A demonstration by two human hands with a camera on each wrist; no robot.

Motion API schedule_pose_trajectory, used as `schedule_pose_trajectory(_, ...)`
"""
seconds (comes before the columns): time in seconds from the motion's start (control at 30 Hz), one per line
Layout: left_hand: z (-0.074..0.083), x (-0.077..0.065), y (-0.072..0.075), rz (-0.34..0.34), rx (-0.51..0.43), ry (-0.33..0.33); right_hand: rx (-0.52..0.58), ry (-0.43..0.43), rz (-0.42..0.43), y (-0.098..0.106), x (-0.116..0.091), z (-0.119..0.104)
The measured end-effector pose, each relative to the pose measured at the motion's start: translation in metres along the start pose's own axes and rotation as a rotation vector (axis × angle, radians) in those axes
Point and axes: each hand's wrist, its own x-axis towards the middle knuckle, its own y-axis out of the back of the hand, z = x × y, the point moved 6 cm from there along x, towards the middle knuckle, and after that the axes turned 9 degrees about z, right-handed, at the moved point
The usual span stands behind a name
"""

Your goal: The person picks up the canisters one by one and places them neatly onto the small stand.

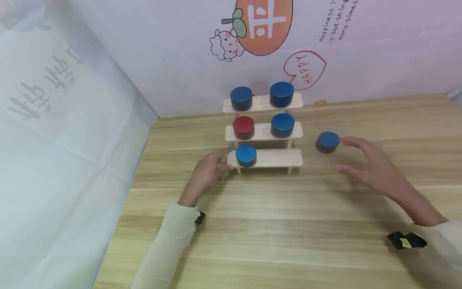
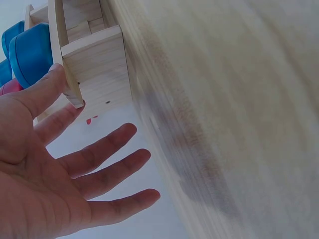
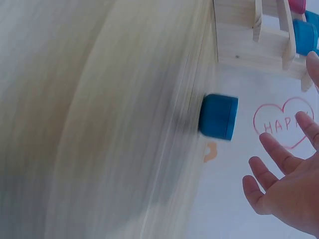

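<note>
A wooden three-tier stand (image 1: 268, 158) holds round lidded tins. My left hand (image 1: 207, 171) pinches the left end of its lowest shelf between thumb and index finger; in the left wrist view the other fingers (image 2: 117, 169) stretch out free. A blue tin (image 1: 246, 155) sits on that shelf by the hand. The middle shelf bears a red tin (image 1: 243, 128) at left and a blue tin (image 1: 282, 126) at right. Right of the stand, another blue tin (image 1: 327, 143) rests on the table. Beside it my right hand (image 1: 375, 166) is spread, holding nothing, its palm facing the tin.
Two more blue tins (image 1: 241, 99) stand on the top shelf. Behind the wood-grain table (image 1: 252, 233) hangs a white printed backdrop (image 1: 173, 52) with a heart drawing (image 3: 284, 122). A white sheet (image 1: 65, 160) borders the left side.
</note>
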Motion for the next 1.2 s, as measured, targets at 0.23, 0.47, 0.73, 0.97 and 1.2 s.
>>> schedule_pose_trajectory(0.23, -0.001, -0.001, -0.002, 0.001, -0.002, 0.001, -0.018, -0.046, -0.009, 0.011, -0.004, 0.02)
schedule_pose_trajectory(0.47, -0.001, -0.002, -0.002, -0.005, -0.001, 0.001, -0.047, -0.139, -0.07, 0.017, -0.004, 0.045)
schedule_pose_trajectory(0.73, -0.001, -0.001, -0.002, -0.002, 0.001, 0.007, -0.052, -0.166, -0.081, 0.024, 0.001, 0.066)
schedule_pose_trajectory(0.97, -0.001, 0.0, -0.002, 0.006, -0.004, -0.001, -0.032, -0.177, -0.096, 0.027, 0.005, 0.076)
schedule_pose_trajectory(1.2, 0.003, 0.0, 0.0, 0.017, -0.01, -0.031, -0.05, -0.197, -0.123, 0.028, 0.011, 0.082)
